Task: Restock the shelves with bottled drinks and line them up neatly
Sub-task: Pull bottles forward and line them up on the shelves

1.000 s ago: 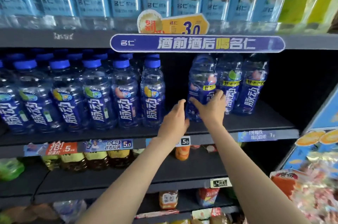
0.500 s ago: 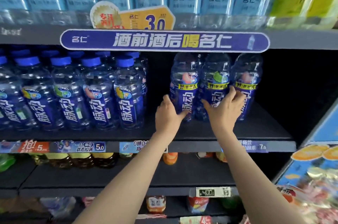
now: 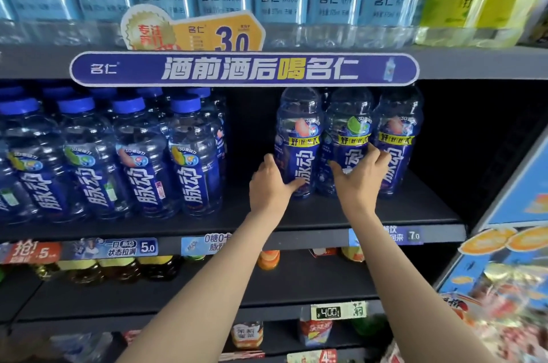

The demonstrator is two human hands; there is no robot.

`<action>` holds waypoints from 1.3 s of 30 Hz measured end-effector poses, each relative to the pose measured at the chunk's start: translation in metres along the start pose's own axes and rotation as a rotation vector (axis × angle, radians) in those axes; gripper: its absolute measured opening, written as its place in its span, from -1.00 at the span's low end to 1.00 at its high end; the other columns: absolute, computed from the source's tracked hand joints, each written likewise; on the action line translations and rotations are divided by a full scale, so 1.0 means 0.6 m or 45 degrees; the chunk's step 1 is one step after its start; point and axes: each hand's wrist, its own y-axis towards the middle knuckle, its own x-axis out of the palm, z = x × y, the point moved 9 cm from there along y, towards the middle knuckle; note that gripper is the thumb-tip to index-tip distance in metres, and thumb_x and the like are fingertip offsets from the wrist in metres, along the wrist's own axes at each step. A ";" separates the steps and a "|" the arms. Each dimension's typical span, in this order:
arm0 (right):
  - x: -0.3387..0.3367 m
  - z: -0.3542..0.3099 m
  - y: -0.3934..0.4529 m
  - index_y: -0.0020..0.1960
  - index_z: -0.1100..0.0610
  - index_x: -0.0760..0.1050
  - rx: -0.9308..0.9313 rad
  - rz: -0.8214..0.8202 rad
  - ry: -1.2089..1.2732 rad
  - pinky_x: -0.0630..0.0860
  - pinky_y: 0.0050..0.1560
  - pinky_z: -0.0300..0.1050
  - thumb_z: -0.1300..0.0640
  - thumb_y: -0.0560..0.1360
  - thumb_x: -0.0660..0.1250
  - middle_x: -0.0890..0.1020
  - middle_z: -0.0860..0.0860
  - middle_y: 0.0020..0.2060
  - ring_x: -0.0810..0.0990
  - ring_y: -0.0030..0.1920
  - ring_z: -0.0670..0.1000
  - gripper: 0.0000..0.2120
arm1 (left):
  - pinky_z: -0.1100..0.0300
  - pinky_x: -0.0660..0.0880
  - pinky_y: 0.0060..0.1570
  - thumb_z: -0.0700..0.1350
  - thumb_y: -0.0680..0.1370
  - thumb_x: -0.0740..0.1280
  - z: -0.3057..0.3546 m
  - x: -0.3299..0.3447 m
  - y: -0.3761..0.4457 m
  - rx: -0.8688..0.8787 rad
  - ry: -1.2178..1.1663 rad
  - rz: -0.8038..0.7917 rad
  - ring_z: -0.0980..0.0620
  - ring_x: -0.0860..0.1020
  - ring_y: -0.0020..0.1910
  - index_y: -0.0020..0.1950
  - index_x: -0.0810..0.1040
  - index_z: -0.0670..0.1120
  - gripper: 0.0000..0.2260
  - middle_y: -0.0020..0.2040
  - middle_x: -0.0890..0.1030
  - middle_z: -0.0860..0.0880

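Arms reach up from the bottom of the frame to the middle shelf [image 3: 370, 214], both bare to the elbow. At centre, the left hand [image 3: 271, 184] wraps the lower part of the left bottle [image 3: 298, 140], thumb across its blue label and fingers round its far side. Just right of it, the right hand [image 3: 357, 181] clasps the middle bottle [image 3: 350, 137], fingers curled round its right side and tips touching the right bottle [image 3: 397, 137]. These three stand upright, side by side and touching, right of centre, their tops hidden behind the purple banner [image 3: 243, 69]. Each is clear blue plastic holding a clear drink. Across a dark gap, at the left of the frame, rows of blue-capped bottles [image 3: 127, 155] with similar labels stand upright, filling that end of the shelf.
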 end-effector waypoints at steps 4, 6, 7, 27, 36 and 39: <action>-0.006 0.007 0.005 0.36 0.34 0.21 0.029 0.002 -0.033 0.38 0.10 -0.04 0.12 0.41 0.45 0.27 0.21 0.29 0.31 0.27 0.20 -0.33 | 0.00 0.45 0.06 0.05 0.38 0.47 0.009 0.008 0.002 0.002 -0.004 -0.002 -0.16 0.50 0.17 0.19 0.32 -0.18 -0.45 0.20 0.52 -0.14; -0.008 0.010 0.007 0.35 0.33 0.21 0.041 0.000 -0.034 0.38 0.11 -0.02 0.12 0.41 0.46 0.27 0.21 0.28 0.31 0.27 0.20 -0.33 | -0.01 0.45 0.05 0.05 0.39 0.47 0.012 0.012 0.004 0.003 0.008 -0.013 -0.16 0.50 0.18 0.19 0.31 -0.18 -0.46 0.21 0.52 -0.14; -0.007 0.011 0.008 0.35 0.33 0.22 0.043 -0.006 -0.037 0.39 0.12 -0.01 0.11 0.40 0.46 0.28 0.21 0.28 0.32 0.26 0.21 -0.33 | -0.01 0.45 0.06 0.05 0.39 0.46 0.013 0.014 0.005 0.002 0.015 -0.016 -0.17 0.50 0.18 0.19 0.31 -0.18 -0.46 0.21 0.52 -0.14; -0.090 0.083 0.038 0.40 0.16 0.19 0.129 0.197 0.109 0.39 0.10 0.05 0.47 0.45 0.21 0.31 0.17 0.33 0.39 0.22 0.23 -0.43 | 0.05 0.43 0.05 0.00 0.44 0.43 0.026 0.026 -0.011 -0.064 0.040 0.038 -0.15 0.47 0.20 0.23 0.30 -0.20 -0.49 0.25 0.48 -0.15; -0.032 -0.064 -0.069 0.31 0.36 0.27 -0.311 0.187 0.218 0.32 0.17 -0.11 0.44 0.44 0.19 0.30 0.27 0.25 0.32 0.22 0.17 -0.57 | 0.03 0.46 0.18 -0.19 0.51 0.30 0.027 -0.091 -0.094 0.456 0.175 0.305 -0.12 0.43 0.24 0.39 0.26 -0.20 -0.52 0.30 0.40 -0.19; 0.033 -0.137 -0.115 0.27 0.33 0.30 -0.405 -0.006 0.339 0.43 0.16 0.05 0.42 0.42 0.23 0.34 0.22 0.19 0.40 0.17 0.19 -0.58 | -0.01 0.49 0.05 -0.27 0.43 0.33 -0.024 -0.173 -0.112 0.492 0.217 0.523 -0.14 0.50 0.09 0.25 0.37 -0.21 -0.60 0.14 0.48 -0.19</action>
